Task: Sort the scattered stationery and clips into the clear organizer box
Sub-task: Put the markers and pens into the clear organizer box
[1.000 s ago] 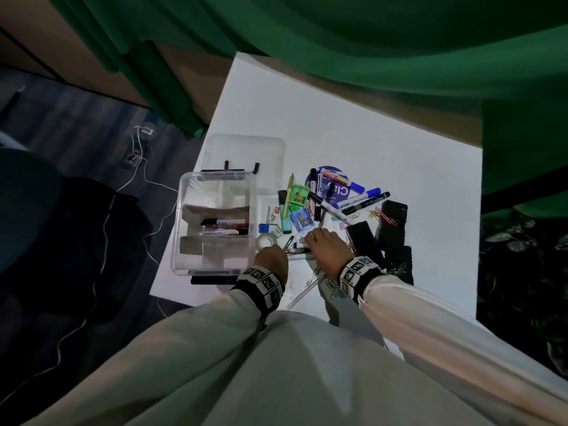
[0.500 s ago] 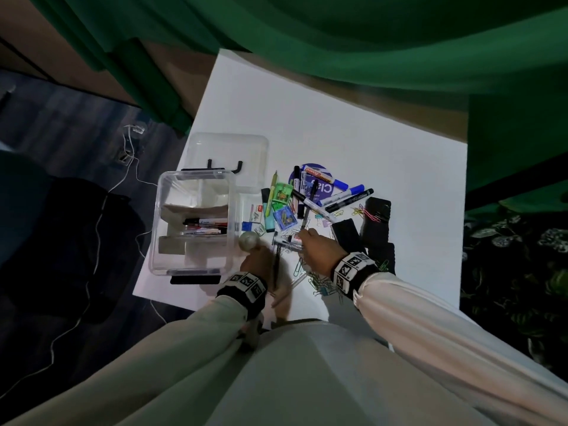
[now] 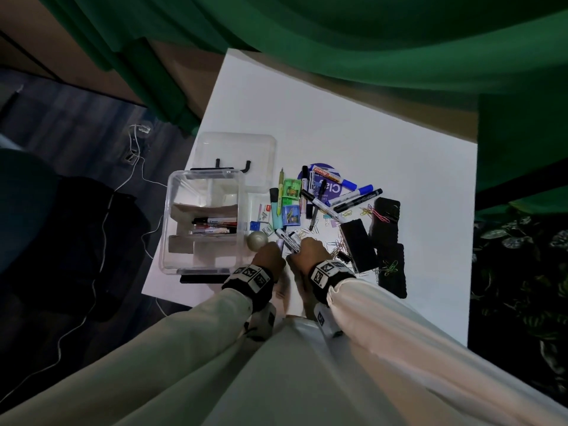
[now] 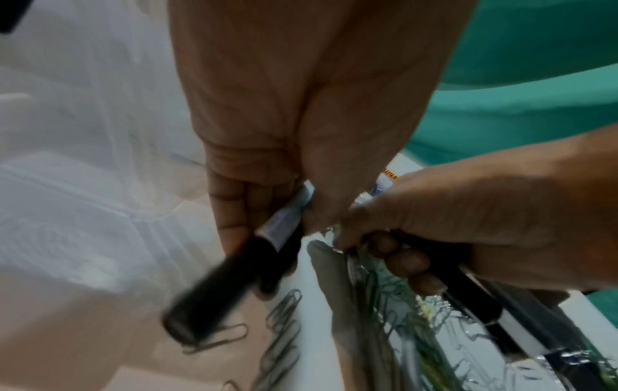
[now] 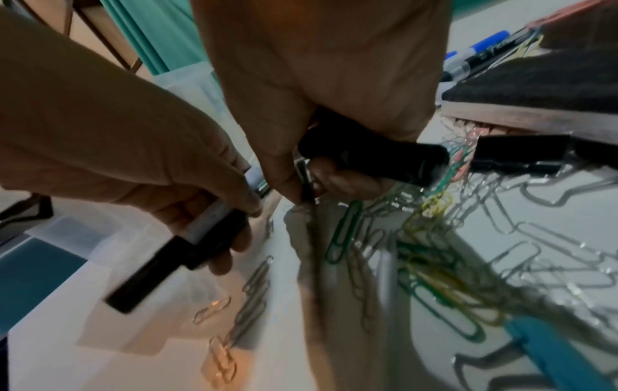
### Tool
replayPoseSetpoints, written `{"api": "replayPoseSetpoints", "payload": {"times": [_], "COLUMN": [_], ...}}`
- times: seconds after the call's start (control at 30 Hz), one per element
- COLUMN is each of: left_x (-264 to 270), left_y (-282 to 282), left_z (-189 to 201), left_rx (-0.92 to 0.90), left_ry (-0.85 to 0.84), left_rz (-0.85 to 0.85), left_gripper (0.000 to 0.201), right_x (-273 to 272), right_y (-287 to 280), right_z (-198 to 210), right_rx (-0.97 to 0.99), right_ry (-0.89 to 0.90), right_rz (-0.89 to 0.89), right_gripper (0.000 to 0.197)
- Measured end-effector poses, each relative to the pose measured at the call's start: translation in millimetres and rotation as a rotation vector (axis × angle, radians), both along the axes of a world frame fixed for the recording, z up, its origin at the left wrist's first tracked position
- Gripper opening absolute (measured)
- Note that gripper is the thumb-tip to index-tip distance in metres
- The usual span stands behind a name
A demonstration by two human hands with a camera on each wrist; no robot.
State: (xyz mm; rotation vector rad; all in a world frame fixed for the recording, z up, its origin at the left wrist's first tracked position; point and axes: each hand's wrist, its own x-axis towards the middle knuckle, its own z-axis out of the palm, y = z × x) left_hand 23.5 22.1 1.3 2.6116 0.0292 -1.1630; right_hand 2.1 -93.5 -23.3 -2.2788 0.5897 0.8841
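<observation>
The clear organizer box (image 3: 203, 219) stands at the table's left edge with a few markers in its middle compartment. Just right of it my two hands meet over the table. My left hand (image 3: 270, 253) (image 4: 264, 232) grips a white marker with a black cap (image 4: 234, 269) (image 5: 174, 259), cap pointing down towards me. My right hand (image 3: 307, 250) (image 5: 327, 172) curls around a black marker (image 5: 374, 158) and a thinner pen. Several more markers (image 3: 344, 195) and paper clips (image 5: 434, 251) lie scattered beyond and beside my hands.
The box's lid (image 3: 236, 155) lies behind the box. A silvery round object (image 3: 257, 240) sits by the box's right wall. Black erasers (image 3: 358, 245) and a black binder clip (image 5: 521, 153) lie to the right. The table's (image 3: 368, 133) near-left edge is close to my left wrist.
My right hand has lifted a marker out of the pile and come close to my left hand. My left hand now holds a marker too.
</observation>
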Motion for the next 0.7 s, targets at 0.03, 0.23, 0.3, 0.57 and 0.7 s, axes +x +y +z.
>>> {"api": "replayPoseSetpoints", "payload": {"times": [0.03, 0.23, 0.3, 0.57, 0.7], "left_x": [0, 9, 12, 50, 89], "left_y": [-1, -4, -1, 50, 110], "left_z": [3, 19, 33, 110, 122], "left_rx": [-0.014, -0.099, -0.091, -0.083, 0.140], "left_ry": [-0.004, -0.010, -0.010, -0.172, -0.291], "left_rz": [0.008, 0.022, -0.082, -0.431, -0.438], "left_gripper": [0.030, 0.034, 0.039, 0.026, 0.014], "right_x": [2, 10, 11, 21, 44], "right_y": [-2, -36, -48, -35, 0], "right_z": [4, 25, 28, 70, 104], "right_rx": [0.039, 0.295, 0.366, 0.486, 0.509], "right_ry": [0.005, 0.074, 0.110, -0.063, -0.215], "right_rz": [-0.040, -0.235, -0.286, -0.229, -0.069], "right_gripper": [0.030, 0.028, 0.030, 0.014, 0.011]}}
